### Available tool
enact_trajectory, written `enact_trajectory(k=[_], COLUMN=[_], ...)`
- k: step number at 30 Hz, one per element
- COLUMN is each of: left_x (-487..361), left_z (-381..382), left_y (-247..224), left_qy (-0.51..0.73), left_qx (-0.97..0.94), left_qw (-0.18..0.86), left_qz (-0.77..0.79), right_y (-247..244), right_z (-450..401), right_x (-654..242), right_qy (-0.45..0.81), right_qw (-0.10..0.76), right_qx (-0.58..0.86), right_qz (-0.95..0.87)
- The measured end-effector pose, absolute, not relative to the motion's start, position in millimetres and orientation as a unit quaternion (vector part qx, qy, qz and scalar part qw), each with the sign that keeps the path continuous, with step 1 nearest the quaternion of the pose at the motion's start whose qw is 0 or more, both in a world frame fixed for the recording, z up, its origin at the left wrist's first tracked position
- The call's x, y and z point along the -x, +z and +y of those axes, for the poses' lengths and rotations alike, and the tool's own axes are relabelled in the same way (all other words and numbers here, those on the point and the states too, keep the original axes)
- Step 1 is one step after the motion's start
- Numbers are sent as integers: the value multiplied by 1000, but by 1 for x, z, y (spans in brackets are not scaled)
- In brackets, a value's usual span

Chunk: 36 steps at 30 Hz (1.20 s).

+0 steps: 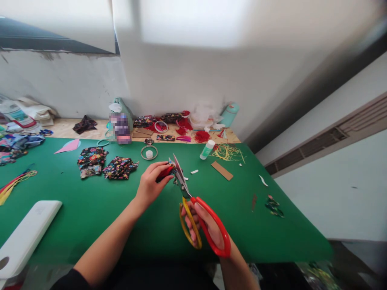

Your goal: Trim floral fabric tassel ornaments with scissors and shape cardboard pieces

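- Two bare hands meet over the middle of the green worktop [121,217], nearer its front edge than its far one.
- The left hand [152,181] pinches a small floral piece [172,166] with some red on it between thumb and fingers.
- The right hand [209,221] is closed around the handles of the scissors [183,187], one yellow and one red; their blades stand slightly apart, pointing toward the far edge.
- The floral piece sits right at the blades, above the worktop's middle; whether it lies between them is hard to tell from here.
- Beyond the left hand, a grey ring [142,152] lies around a white cap [149,154].
- Left of that hand are two floral fabric stacks [91,160] [119,168], side by side.
- Toward the far right corner stands a tilted-looking glue stick [207,150], with yellow cords [229,153] just beside it and a cardboard strip [222,170] nearer the front.
- A dark green scrap [274,206] lies near the right edge.
- A white slab-shaped device [33,233] rests by the front edge, far to the left.
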<state>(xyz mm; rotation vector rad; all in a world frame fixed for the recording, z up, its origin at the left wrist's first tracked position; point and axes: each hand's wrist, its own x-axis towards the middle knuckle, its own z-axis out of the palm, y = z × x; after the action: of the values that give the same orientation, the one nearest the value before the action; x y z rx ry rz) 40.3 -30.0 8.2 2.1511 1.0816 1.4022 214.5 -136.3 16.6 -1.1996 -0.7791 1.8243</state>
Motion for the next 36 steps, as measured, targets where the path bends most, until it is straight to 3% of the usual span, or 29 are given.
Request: enact_trajectory(k=[12,36], left_x=[-41,-42], left_z=[-29,-31], left_y=[10,11], left_qy=[509,504], left_qx=[-756,-761], left_qw=[119,141], left_qz=[394,384], right_y=[20,18], right_z=[-139,-136], right_x=[-215,-214], right_qy=[717,712], right_qw=[399,390], right_qx=[479,496], right_qz=[-312,-307])
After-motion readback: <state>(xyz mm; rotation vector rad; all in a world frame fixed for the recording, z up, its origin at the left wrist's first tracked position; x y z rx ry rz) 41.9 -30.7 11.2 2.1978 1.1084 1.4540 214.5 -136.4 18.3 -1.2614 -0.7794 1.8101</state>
